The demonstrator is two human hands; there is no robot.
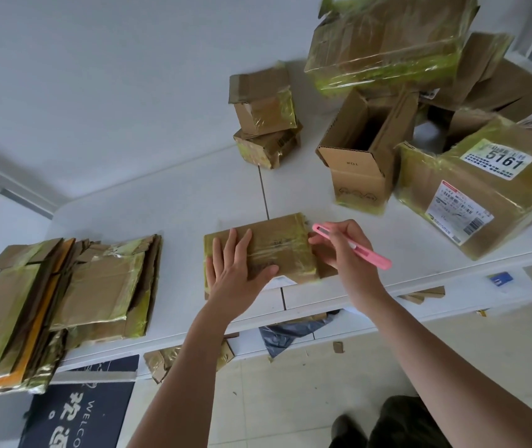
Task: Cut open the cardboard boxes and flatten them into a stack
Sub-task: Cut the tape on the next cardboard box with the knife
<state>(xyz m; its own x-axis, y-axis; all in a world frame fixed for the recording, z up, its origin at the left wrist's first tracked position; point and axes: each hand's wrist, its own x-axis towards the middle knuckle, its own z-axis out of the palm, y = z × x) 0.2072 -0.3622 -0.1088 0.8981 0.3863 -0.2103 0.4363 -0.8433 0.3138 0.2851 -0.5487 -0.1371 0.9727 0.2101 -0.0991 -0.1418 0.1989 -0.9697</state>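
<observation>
A small taped cardboard box lies flat near the front edge of the white table. My left hand presses down on its left half with straight, spread fingers. My right hand grips a pink utility knife at the box's right end, the knife's tip near the far right corner. A stack of flattened boxes lies at the table's left end.
Two small taped boxes are stacked at the back. An open upright box, a large labelled box and more boxes crowd the right. Cardboard scraps, a grey bag and a dark mat lie on the floor.
</observation>
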